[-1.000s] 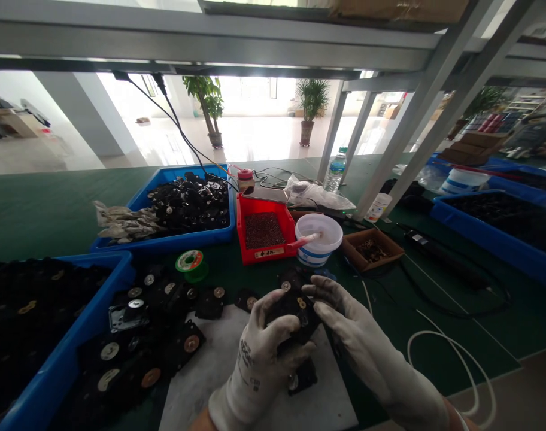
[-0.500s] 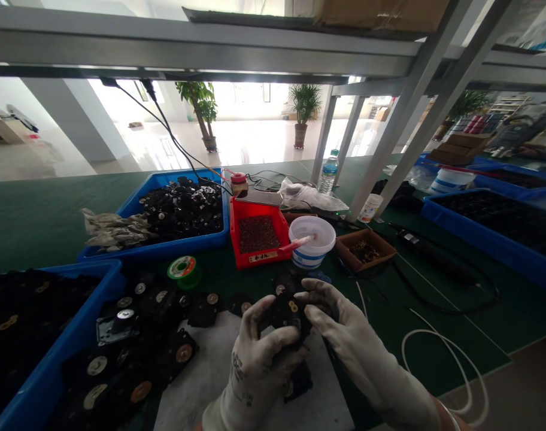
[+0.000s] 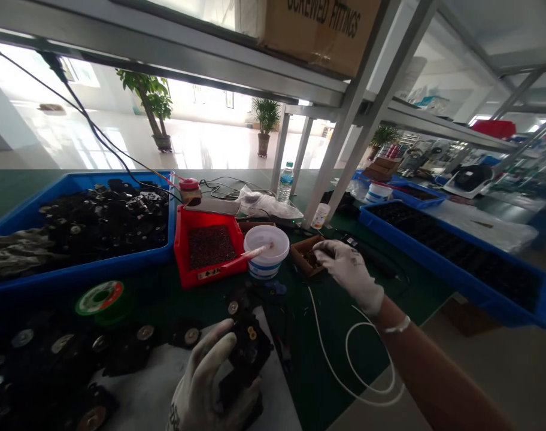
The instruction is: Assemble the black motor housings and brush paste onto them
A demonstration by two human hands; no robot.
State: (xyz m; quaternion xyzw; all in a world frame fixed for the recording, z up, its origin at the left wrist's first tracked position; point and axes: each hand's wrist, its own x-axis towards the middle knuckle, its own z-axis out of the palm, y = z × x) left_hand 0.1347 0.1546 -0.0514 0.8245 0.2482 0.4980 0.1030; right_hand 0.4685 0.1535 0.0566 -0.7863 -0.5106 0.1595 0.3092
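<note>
My left hand [image 3: 210, 377], in a white glove dirty at the fingers, is closed round a black plastic part [image 3: 250, 344] with a small brass-coloured piece on its face. The part is held above a white sheet [image 3: 273, 389] on the bench. My right hand [image 3: 349, 269], also gloved, reaches out to a small cardboard box [image 3: 302, 254] of tiny brass-coloured pieces. Its fingertips are drawn together over the box's right side; whatever is between them is too small to make out. Several more black parts with round metal discs [image 3: 93, 416] lie to the left.
A red bin [image 3: 181, 251] of small screws and a white tub [image 3: 273, 272] with a brush-like tool stand ahead. Blue trays [image 3: 172, 209] hold black parts. A green solder spool [image 3: 100, 299], a white cable [image 3: 320, 341], a bottle [image 3: 285, 182] and metal shelf posts [image 3: 345, 114] are nearby.
My right hand has left the black part and moved out to the small cardboard box. My left hand keeps hold of the part. The view has swung right.
</note>
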